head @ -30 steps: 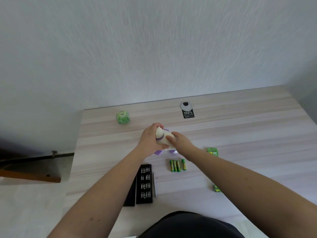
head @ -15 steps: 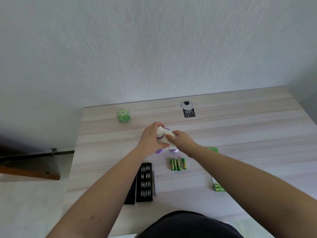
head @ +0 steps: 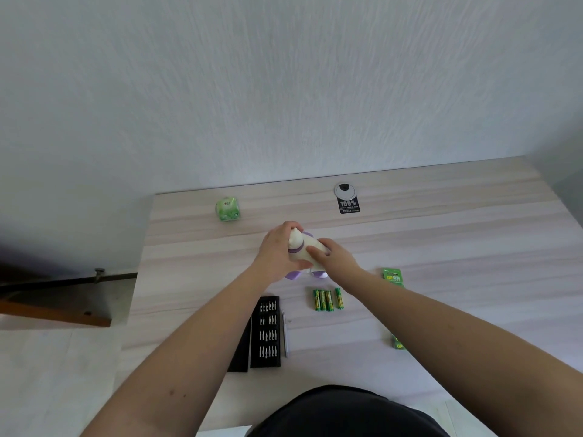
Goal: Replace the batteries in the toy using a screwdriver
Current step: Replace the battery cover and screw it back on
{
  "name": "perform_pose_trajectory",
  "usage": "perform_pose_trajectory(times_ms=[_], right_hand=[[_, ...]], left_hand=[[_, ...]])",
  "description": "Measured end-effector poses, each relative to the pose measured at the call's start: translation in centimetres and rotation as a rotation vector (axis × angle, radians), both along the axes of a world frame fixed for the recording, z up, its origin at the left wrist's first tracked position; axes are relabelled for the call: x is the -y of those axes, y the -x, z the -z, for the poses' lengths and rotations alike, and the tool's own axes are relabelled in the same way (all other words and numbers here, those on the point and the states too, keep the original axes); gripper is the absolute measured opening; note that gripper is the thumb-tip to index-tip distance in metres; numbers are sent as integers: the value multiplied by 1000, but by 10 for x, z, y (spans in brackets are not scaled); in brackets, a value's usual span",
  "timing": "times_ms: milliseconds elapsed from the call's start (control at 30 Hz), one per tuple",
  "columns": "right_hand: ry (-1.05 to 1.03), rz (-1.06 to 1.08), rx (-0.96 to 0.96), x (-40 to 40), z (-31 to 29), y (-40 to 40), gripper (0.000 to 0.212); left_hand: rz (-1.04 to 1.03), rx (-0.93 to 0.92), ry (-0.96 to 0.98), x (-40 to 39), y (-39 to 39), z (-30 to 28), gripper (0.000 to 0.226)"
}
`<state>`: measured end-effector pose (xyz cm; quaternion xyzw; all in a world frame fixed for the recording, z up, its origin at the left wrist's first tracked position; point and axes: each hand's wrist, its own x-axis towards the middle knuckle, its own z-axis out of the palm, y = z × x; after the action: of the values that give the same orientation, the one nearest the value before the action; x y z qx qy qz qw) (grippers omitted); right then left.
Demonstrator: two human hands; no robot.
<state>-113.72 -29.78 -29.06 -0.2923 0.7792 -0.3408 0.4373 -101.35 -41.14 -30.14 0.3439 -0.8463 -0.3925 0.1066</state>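
Observation:
A cream and purple toy (head: 302, 250) is held just above the wooden table (head: 441, 241), near its middle. My left hand (head: 277, 251) wraps round the toy from the left. My right hand (head: 332, 259) grips it from the right, fingers curled over its body. Several green batteries (head: 327, 299) lie side by side on the table just nearer than the toy. A slim grey screwdriver (head: 285, 334) lies beside a black bit case (head: 265, 332), nearer still. The underside of the toy is hidden.
A green tissue pack (head: 227, 209) sits at the far left of the table. A black tag and round cable grommet (head: 346, 197) lie at the back. Green battery packaging (head: 392, 275) lies to the right, another piece (head: 399, 343) nearer. The table's left edge drops to the floor.
Both hands have stayed on the toy and shifted very slightly; the toy looks turned a little between them. Everything on the table lies where it was.

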Motion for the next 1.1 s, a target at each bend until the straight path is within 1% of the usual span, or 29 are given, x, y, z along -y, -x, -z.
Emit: perform_pose_trajectory(times_ms=[133,300,467,567,633,667,733,800,967,1000,1100], right_hand=[[43,-28,100,-5,-4,1,29],[17,-40,42,0,-1,3,31],[22,-4,-25,-1,-1,-3,33],[28,-10,-22,-4,0,-1,37],[21,-34,16,-7,1,3,39],[17,-49,48,-9,-1,5,38],[-2,-32,175,-9,-2,9,34],[-46,34,283,-9,-2,12,37],[-59,52,355,-2,2,18,14],[-76,57,375,0,2,21,14],[-138,57,414,6,-1,28,32]], left_hand=[[36,17,-25,4,0,-3,73],[121,52,-19,9,-4,-6,76],[97,32,-8,7,-5,-4,76],[101,30,-2,6,-6,-5,75],[100,37,-5,6,-6,-5,75],[99,41,-8,5,-7,-6,74],[96,44,-7,5,-6,-7,74],[95,43,-5,4,-7,-6,73],[102,45,-5,4,-9,-5,73],[104,45,-6,4,-10,-5,73],[106,48,-4,3,-11,-4,72]])
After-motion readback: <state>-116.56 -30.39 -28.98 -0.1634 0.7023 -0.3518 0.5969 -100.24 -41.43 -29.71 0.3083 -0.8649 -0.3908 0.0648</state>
